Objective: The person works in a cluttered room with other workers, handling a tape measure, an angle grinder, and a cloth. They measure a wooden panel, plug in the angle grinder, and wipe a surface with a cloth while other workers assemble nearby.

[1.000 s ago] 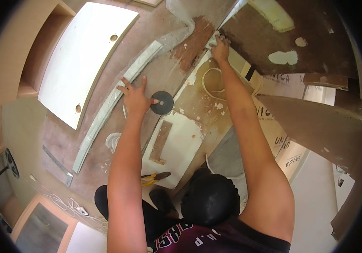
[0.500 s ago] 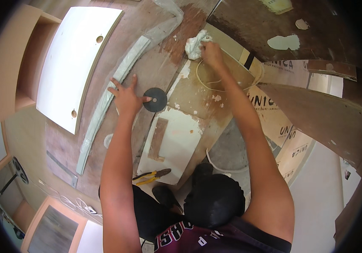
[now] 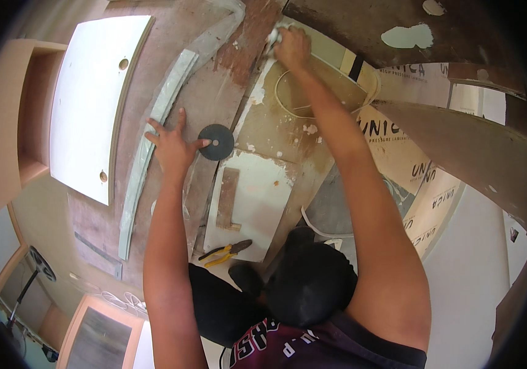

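Observation:
My left hand (image 3: 174, 147) lies with fingers spread. Its fingertips rest at a long curved strip wrapped in clear plastic (image 3: 156, 135), and its thumb touches a round black disc (image 3: 219, 152) with a small centre hole. Farther off, at the back of the work surface (image 3: 214, 92), my right hand (image 3: 294, 49) is closed on a crumpled white rag (image 3: 274, 38), mostly hidden by the fingers and slightly blurred. Yellow-handled pliers (image 3: 228, 251) lie close to my body, at the near end of a white board (image 3: 251, 203) with a brown strip (image 3: 227, 195) on it.
A curved white panel (image 3: 94, 104) with two holes lies at the left, beside an open wooden box (image 3: 33, 117). A loop of thin cable (image 3: 280, 101) sits beneath my right forearm. Brown boards (image 3: 460, 135) and printed sheets (image 3: 386, 141) stand at the right.
My right hand has moved farther away with the rag, which now shows less. My left hand keeps its place by the disc and strip. The whole view has shifted a little.

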